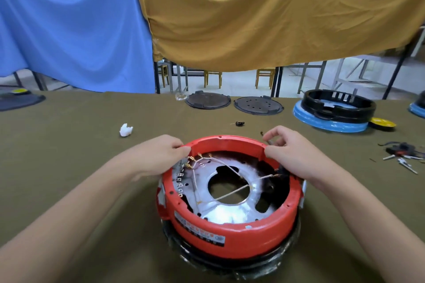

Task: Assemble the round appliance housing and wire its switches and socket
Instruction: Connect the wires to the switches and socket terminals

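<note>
Red housing ring (230, 225) mid-bench (69, 145), on black base (264, 259). My left hand (158, 156) pinches far-left rim; right hand (292, 154) pinches far-right rim. Looks like stiff, light plastic; I'd hold rim, avoid thin wires (220, 197), which look fragile.

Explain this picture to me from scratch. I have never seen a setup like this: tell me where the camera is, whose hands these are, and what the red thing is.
There is no machine here. A person wears a camera on the head, so you look forward and down at their own arms. The left hand and right hand each pinch the far rim of a red round housing, which sits on a black ring on an olive-green table. Inside the housing are a silver metal plate with a central hole and thin white wires with brass terminals. Farther back lie two dark round lids, a black housing on a blue base, and a crumpled white scrap; loose wired parts lie to the right.
</note>
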### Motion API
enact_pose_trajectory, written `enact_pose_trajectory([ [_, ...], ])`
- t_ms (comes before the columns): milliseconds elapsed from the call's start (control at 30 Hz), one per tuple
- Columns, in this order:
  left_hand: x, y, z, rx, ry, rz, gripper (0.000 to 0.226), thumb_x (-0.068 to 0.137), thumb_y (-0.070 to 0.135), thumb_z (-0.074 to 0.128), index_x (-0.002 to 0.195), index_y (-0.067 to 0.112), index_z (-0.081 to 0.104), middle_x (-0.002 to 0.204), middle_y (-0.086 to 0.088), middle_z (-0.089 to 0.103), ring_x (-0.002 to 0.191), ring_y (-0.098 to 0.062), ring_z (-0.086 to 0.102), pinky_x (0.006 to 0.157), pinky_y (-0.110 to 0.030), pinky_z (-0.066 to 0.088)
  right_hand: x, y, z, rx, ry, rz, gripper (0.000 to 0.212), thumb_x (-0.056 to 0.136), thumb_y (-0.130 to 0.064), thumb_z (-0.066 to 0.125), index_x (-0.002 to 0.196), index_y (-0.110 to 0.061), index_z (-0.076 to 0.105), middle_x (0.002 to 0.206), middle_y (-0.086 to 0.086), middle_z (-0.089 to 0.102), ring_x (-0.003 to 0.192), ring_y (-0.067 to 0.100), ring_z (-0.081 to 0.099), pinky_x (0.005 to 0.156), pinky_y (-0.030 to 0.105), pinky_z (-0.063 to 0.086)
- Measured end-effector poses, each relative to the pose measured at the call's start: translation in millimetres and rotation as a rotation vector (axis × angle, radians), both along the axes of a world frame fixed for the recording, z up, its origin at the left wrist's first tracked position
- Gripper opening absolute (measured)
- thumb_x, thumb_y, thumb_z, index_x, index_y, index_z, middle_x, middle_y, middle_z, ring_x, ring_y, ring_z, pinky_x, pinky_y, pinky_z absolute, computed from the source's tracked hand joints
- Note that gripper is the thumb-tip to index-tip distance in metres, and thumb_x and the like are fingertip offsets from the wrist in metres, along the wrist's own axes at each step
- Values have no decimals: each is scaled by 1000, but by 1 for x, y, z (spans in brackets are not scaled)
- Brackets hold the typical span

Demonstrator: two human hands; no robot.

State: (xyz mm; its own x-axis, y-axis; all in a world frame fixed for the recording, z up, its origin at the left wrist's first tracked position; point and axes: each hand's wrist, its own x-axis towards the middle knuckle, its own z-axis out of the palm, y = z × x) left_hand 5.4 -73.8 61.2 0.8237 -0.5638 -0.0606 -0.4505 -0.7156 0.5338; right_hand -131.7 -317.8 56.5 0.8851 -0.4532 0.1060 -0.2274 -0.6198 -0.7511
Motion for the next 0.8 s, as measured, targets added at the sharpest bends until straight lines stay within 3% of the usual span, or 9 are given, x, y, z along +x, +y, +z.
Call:
enact_pose_trajectory([
  [67,7,-5,6,9,0,-78,35,102,40,44,93,14,66,88,-3,66,79,-19,58,83,-37,49,-1,-5,0,-32,30,-1,9,84,-31,65,91,-27,63,70,-5,69,52,8,60,55,30,51],
  [133,13,-15,12,-6,14,-161,28,102,40,45,103,24,68,103,4,69,98,-15,64,95,-38,49,-1,-8,0,-94,44,-12,21,84,-41,67,84,-21,65,55,-7,65,47,5,56,52,25,44],
  [200,15,-28,15,-51,49,-235,23,100,41,49,111,30,66,109,8,69,105,-11,63,99,-37,48,0,-9,0,-101,35,-31,35,82,-53,67,80,-18,63,57,-6,65,52,7,57,57,27,43],
  [267,17,-42,13,-118,57,-244,24,97,44,54,114,31,65,110,8,67,105,-8,62,103,-38,46,1,-7,-2,-85,19,-25,36,81,-56,69,82,-20,62,64,-6,65,57,9,57,59,28,42],
  [367,18,-45,8,-264,125,-184,29,93,54,55,115,37,62,113,10,65,104,-5,62,98,-33,48,1,-5,-4,-66,-10,33,19,83,-38,73,91,-23,63,79,-6,65,67,9,58,65,32,46],
  [433,19,-29,6,-250,201,-142,31,90,55,59,117,42,58,114,13,64,104,-7,63,88,-28,48,2,-5,-4,-66,-10,69,13,85,-29,71,95,-25,64,81,-9,65,67,6,58,69,31,50],
  [533,18,-1,0,-152,273,-118,19,86,44,69,105,43,65,102,12,70,92,-12,69,84,-30,51,4,-7,-4,-87,-12,71,10,84,-22,68,93,-26,66,78,-10,65,59,-1,56,57,20,47],
  [633,15,-3,0,-257,280,-92,10,86,35,73,96,32,74,89,7,75,79,-12,72,75,-28,52,5,-8,-3,-114,-4,33,8,80,-24,67,87,-28,65,80,-9,65,61,0,58,52,18,43],
  [800,19,-31,-1,-411,231,-75,14,89,24,72,102,27,75,96,1,77,87,-16,74,85,-33,56,5,-12,-5,-169,17,-52,12,79,-27,66,88,-28,59,84,-7,64,75,12,61,62,30,46],
])
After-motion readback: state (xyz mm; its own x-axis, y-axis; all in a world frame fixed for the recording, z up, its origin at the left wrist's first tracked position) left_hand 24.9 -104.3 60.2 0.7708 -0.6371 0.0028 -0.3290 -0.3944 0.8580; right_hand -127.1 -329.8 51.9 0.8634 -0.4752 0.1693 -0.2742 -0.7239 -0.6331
